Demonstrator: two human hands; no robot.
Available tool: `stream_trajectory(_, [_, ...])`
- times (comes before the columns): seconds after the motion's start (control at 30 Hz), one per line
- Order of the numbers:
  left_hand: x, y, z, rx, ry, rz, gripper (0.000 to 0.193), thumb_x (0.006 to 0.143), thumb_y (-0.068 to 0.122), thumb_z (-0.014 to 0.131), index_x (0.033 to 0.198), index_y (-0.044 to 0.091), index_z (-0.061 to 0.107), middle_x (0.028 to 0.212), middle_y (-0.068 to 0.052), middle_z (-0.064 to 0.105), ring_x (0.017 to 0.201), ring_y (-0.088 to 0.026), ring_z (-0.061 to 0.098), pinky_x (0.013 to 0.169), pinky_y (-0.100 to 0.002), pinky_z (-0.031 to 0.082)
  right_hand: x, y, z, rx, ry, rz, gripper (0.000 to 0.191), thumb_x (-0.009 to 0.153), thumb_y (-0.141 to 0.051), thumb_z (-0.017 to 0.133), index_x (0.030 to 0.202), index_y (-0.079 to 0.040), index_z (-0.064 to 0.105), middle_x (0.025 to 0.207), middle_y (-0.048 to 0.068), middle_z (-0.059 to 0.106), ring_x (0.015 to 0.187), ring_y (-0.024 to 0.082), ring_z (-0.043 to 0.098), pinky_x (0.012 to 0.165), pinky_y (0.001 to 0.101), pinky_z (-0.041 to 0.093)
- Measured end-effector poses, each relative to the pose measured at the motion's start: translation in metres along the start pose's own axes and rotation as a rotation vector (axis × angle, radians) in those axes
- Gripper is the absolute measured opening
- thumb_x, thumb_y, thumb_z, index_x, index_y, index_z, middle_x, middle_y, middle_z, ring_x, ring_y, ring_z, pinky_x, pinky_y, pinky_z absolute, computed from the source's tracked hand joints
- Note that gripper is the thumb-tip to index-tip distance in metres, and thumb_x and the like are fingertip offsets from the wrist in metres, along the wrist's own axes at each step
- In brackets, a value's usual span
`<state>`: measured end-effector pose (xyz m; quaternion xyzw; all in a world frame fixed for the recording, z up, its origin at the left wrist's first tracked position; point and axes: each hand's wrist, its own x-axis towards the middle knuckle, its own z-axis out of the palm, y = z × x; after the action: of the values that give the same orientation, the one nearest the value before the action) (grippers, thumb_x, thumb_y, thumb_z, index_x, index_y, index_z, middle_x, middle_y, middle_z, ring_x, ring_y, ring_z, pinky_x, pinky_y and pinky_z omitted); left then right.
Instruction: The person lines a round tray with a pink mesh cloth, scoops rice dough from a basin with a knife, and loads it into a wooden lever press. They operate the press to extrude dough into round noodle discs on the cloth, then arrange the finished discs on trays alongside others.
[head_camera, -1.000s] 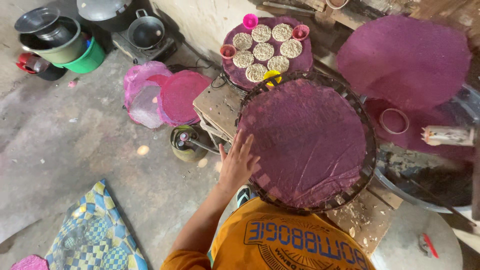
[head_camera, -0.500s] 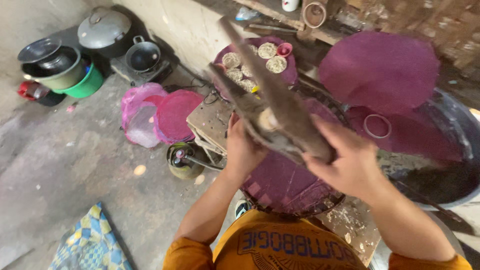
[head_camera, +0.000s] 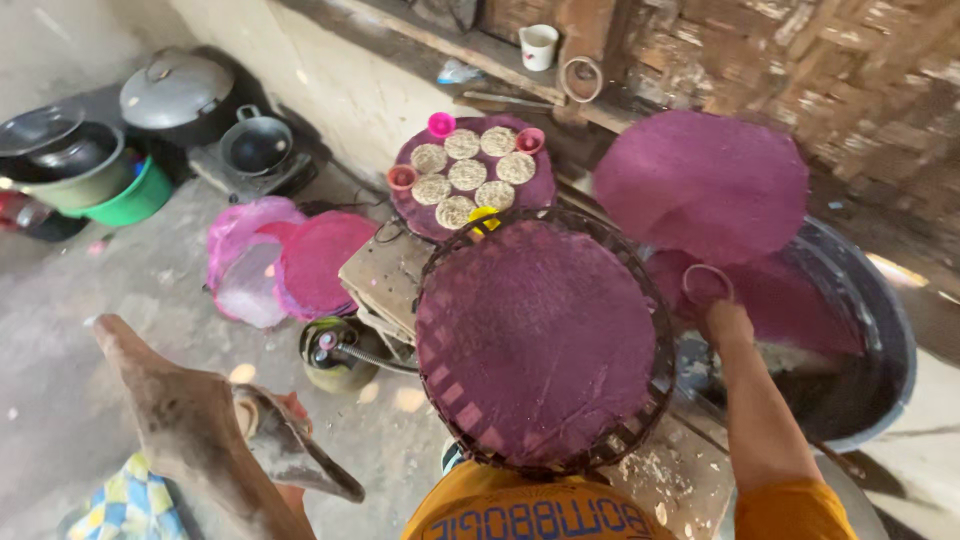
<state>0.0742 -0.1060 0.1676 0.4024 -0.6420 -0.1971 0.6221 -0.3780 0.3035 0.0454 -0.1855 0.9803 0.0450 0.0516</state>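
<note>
My left hand (head_camera: 285, 408) is low on the left, mostly hidden behind a long brown curved sheath (head_camera: 185, 415) that it grips. My right hand (head_camera: 727, 322) stretches out to the right, with its fingers closed on a small purple ring mould (head_camera: 705, 285). The ring sits over the purple cloth in a big black pan (head_camera: 880, 340). Between my arms lies a round woven tray (head_camera: 655, 330) covered with purple cloth. Behind it, a second purple tray (head_camera: 415, 215) carries several pale round cakes (head_camera: 467, 174).
A large purple disc (head_camera: 700, 180) leans over the pan. Pink mesh covers (head_camera: 280, 265) and a small burner (head_camera: 335, 352) lie on the concrete floor at left. Pots (head_camera: 178, 92), a green basin (head_camera: 140, 198) and a patterned mat (head_camera: 125, 505) are further left. A white mug (head_camera: 538, 45) stands on the ledge.
Half a second ago both hands held the brown sheath over the woven tray. Now the left hand has swung it down to the left, and the right hand has reached to the ring mould.
</note>
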Motion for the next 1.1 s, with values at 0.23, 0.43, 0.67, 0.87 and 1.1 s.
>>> stream_trajectory(0.23, [0.022, -0.023, -0.017, -0.283, 0.039, -0.201, 0.053, 0.091, 0.004, 0.057, 0.142, 0.001, 0.046, 0.138, -0.018, 0.052, 0.128, -0.029, 0.052, 0.106, -0.040, 0.043, 0.010, 0.009, 0.015, 0.125, -0.021, 0.131, 0.035, 0.096, -0.027, 0.066, 0.119, -0.003, 0.076, 0.112, 0.024, 0.076, 0.103, 0.043, 0.074, 0.081, 0.0551, 0.060])
stream_trajectory(0.43, [0.009, -0.063, -0.012, -0.549, -0.069, -0.403, 0.045, 0.093, 0.010, 0.061, 0.135, 0.002, 0.051, 0.128, -0.017, 0.056, 0.116, -0.029, 0.056, 0.097, -0.042, 0.047, -0.052, 0.029, -0.007, 0.474, 0.406, -0.357, 0.015, 0.114, -0.016, 0.066, 0.117, -0.002, 0.072, 0.100, 0.015, 0.073, 0.087, 0.024, 0.072, 0.078, 0.0366, 0.058])
stream_trajectory(0.67, [-0.108, -0.105, 0.017, -0.831, -0.303, -0.997, 0.037, 0.095, 0.016, 0.065, 0.128, 0.002, 0.056, 0.117, -0.017, 0.060, 0.103, -0.029, 0.061, 0.086, -0.044, 0.053, -0.150, -0.096, 0.022, 0.333, 0.328, -1.343, 0.012, 0.082, -0.003, 0.067, 0.093, -0.003, 0.072, 0.098, 0.012, 0.074, 0.078, 0.022, 0.073, 0.064, 0.0319, 0.061])
stream_trajectory(0.87, [-0.133, -0.126, 0.028, -0.833, -0.350, -1.140, 0.032, 0.097, 0.022, 0.069, 0.122, 0.003, 0.060, 0.107, -0.017, 0.063, 0.092, -0.030, 0.065, 0.077, -0.046, 0.058, -0.169, -0.124, 0.027, 0.253, 0.240, -1.466, 0.035, 0.071, -0.011, 0.066, 0.105, -0.003, 0.072, 0.112, 0.012, 0.069, 0.096, 0.029, 0.070, 0.078, 0.0409, 0.059])
stream_trajectory(1.1, [-0.137, -0.091, 0.024, -0.514, -0.734, -0.509, 0.043, 0.085, 0.023, 0.082, 0.120, 0.002, 0.067, 0.106, -0.016, 0.072, 0.097, -0.028, 0.073, 0.084, -0.041, 0.060, -0.183, -0.108, 0.009, 0.600, 0.077, -1.145, 0.042, 0.096, -0.034, 0.066, 0.133, -0.014, 0.067, 0.130, 0.005, 0.067, 0.113, 0.020, 0.069, 0.093, 0.0349, 0.062])
